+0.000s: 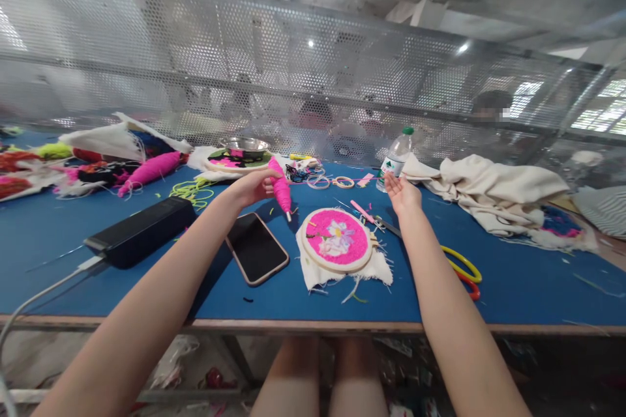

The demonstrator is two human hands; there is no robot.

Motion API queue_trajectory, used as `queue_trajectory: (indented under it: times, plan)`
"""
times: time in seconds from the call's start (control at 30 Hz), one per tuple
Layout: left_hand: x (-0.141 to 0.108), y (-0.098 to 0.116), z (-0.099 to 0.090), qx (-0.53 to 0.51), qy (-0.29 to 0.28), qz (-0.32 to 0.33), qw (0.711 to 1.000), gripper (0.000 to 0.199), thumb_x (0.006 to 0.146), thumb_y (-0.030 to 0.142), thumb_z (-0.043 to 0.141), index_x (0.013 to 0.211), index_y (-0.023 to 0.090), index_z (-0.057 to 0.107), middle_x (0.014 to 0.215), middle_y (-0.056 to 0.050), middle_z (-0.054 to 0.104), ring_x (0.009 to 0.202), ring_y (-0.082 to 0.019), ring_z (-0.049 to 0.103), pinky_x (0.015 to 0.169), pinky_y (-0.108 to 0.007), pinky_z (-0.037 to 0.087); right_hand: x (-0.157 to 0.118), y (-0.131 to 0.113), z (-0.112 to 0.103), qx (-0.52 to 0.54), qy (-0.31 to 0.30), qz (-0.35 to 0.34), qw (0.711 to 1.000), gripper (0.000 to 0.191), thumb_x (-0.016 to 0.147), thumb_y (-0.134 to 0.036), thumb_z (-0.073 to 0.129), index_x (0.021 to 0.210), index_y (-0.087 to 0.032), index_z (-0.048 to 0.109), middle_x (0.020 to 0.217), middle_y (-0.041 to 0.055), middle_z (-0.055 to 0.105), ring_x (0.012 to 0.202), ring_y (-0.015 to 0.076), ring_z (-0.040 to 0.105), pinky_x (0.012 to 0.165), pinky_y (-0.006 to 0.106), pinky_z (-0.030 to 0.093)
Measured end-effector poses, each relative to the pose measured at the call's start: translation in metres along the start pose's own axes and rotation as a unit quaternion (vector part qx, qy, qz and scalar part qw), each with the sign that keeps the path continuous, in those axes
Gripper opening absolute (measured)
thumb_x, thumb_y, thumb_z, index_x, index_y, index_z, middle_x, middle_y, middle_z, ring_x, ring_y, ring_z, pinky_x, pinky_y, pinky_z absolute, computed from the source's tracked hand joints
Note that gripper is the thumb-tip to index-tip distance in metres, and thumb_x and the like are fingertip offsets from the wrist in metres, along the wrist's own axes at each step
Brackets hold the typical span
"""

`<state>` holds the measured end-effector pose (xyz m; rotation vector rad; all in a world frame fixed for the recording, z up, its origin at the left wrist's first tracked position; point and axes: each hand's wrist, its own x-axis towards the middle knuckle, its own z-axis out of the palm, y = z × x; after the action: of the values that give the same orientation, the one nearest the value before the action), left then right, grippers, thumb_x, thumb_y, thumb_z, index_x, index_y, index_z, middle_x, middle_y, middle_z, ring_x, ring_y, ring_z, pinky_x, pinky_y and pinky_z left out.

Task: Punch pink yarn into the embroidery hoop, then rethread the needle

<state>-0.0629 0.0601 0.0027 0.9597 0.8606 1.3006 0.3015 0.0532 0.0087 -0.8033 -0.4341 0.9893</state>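
Observation:
My left hand grips a cone of bright pink yarn, tilted over the table with its pale core tip pointing down. A thin pink strand runs taut from the cone across to my right hand. That hand is palm up, with the strand held at its fingertips, beside a water bottle. Between my arms lies a round embroidery hoop with white cloth, a pink ground and a white flower. A pink-handled tool rests just behind the hoop. Scissors with yellow and red handles lie partly under my right forearm.
A phone and a black box with a cable lie on the left. Behind them are a metal bowl, another pink cone and small rings. The bottle and crumpled cream cloth stand right, before a perforated metal screen.

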Motion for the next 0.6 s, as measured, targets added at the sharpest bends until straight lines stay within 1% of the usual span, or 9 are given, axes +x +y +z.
queue_trajectory:
  times: [0.1,0.17,0.23,0.3,0.37,0.47,0.53,0.6]
  plan:
    - [-0.005,0.005,0.000,0.069,-0.075,-0.027,0.994,0.020,0.063,0.007,0.063,0.081,0.015,0.067,0.068,-0.008,0.066,0.060,-0.020,0.063,0.057,-0.029,0.053,0.000,-0.004,0.000,0.003,0.008,-0.002,1.000,0.022,0.099,-0.012,0.032,0.089,-0.014,0.050,0.072,0.0056,0.069,0.066,0.0100,0.070,0.064,0.018,0.060]
    - [-0.009,0.008,0.001,0.121,-0.118,-0.010,0.985,0.025,0.063,0.008,0.060,0.084,0.017,0.068,0.075,-0.008,0.069,0.069,-0.021,0.065,0.059,-0.027,0.052,-0.001,-0.005,-0.001,0.004,0.014,-0.003,1.000,0.022,0.099,-0.012,0.032,0.088,-0.014,0.050,0.073,0.0059,0.069,0.066,0.0100,0.070,0.063,0.019,0.060]
    - [-0.014,0.009,0.004,0.189,-0.134,0.018,0.973,0.024,0.063,0.009,0.061,0.083,0.018,0.069,0.077,-0.008,0.069,0.070,-0.021,0.065,0.057,-0.024,0.051,-0.001,-0.007,-0.002,0.005,0.019,-0.006,1.000,0.021,0.099,-0.013,0.032,0.088,-0.014,0.050,0.076,0.0068,0.069,0.066,0.0099,0.070,0.064,0.019,0.060]
    - [-0.018,0.011,0.006,0.246,-0.134,0.034,0.960,0.019,0.062,0.011,0.065,0.079,0.018,0.069,0.073,-0.006,0.067,0.067,-0.020,0.064,0.054,-0.023,0.049,-0.001,-0.009,-0.004,0.007,0.025,-0.012,1.000,0.022,0.099,-0.013,0.032,0.089,-0.014,0.051,0.080,0.0084,0.069,0.067,0.0097,0.070,0.065,0.019,0.060]
    - [-0.020,0.012,0.004,0.277,-0.133,0.025,0.951,0.016,0.061,0.012,0.070,0.076,0.018,0.069,0.071,-0.005,0.066,0.063,-0.020,0.063,0.052,-0.023,0.047,0.001,-0.013,-0.008,0.009,0.033,-0.023,0.999,0.023,0.099,-0.014,0.030,0.091,-0.013,0.051,0.086,0.0098,0.069,0.069,0.0095,0.070,0.068,0.020,0.060]
    - [-0.016,0.011,-0.007,0.280,-0.107,0.003,0.954,0.017,0.058,0.011,0.075,0.072,0.019,0.068,0.069,-0.004,0.065,0.060,-0.019,0.062,0.052,-0.023,0.045,0.006,-0.019,-0.015,0.014,0.052,-0.048,0.997,0.024,0.099,-0.014,0.029,0.094,-0.013,0.052,0.092,0.0108,0.068,0.071,0.0092,0.070,0.070,0.021,0.060]
    - [-0.009,0.009,-0.018,0.284,-0.075,0.026,0.956,0.021,0.053,0.007,0.077,0.066,0.020,0.067,0.064,-0.001,0.063,0.059,-0.017,0.060,0.050,-0.021,0.042,0.011,-0.023,-0.021,0.019,0.076,-0.074,0.994,0.025,0.099,-0.015,0.028,0.097,-0.013,0.052,0.094,0.0110,0.067,0.072,0.0091,0.069,0.070,0.022,0.060]
    - [0.000,0.005,-0.030,0.320,-0.051,0.068,0.944,0.026,0.045,0.005,0.080,0.059,0.021,0.064,0.060,0.000,0.060,0.058,-0.017,0.056,0.047,-0.020,0.038,0.016,-0.029,-0.027,0.025,0.109,-0.108,0.988,0.025,0.100,-0.018,0.029,0.102,-0.013,0.053,0.097,0.0103,0.066,0.077,0.0096,0.068,0.072,0.024,0.059]
